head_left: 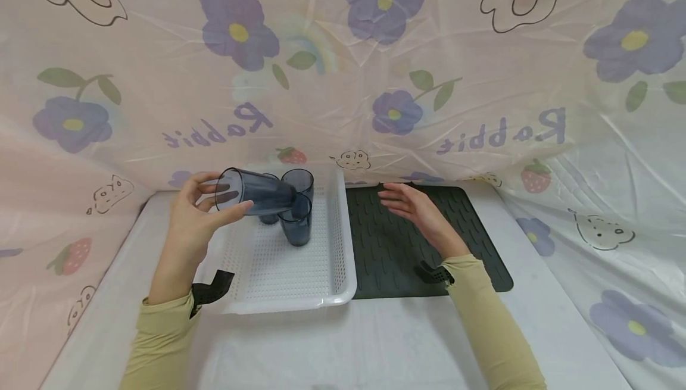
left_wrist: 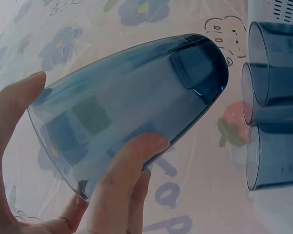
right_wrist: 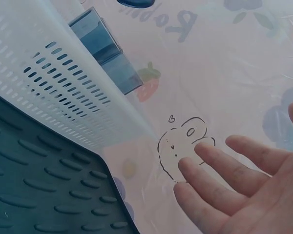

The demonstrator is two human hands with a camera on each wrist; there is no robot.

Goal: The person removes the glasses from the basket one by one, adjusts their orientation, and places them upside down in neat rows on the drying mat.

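My left hand (head_left: pixel 200 211) holds a blue-tinted drinking glass (head_left: pixel 262 192) near its rim, fingers on one side and thumb on the other. The glass lies nearly sideways in the air, its mouth toward the palm and its thick base pointing right. In the left wrist view the fingertips wrap the rim end of the same glass (left_wrist: pixel 122 107). Below it, several similar glasses (head_left: pixel 296 232) stand in a white perforated basket (head_left: pixel 327 302). Over the dark ribbed mat (head_left: pixel 375 259), my right hand (head_left: pixel 415 211) hovers with its fingers extended, holding nothing.
The mat lies right beside the basket on a white-covered table (head_left: pixel 332 354). A printed curtain (head_left: pixel 321 80) with flowers and rabbits hangs behind and at both sides, close to the back of the basket and mat.
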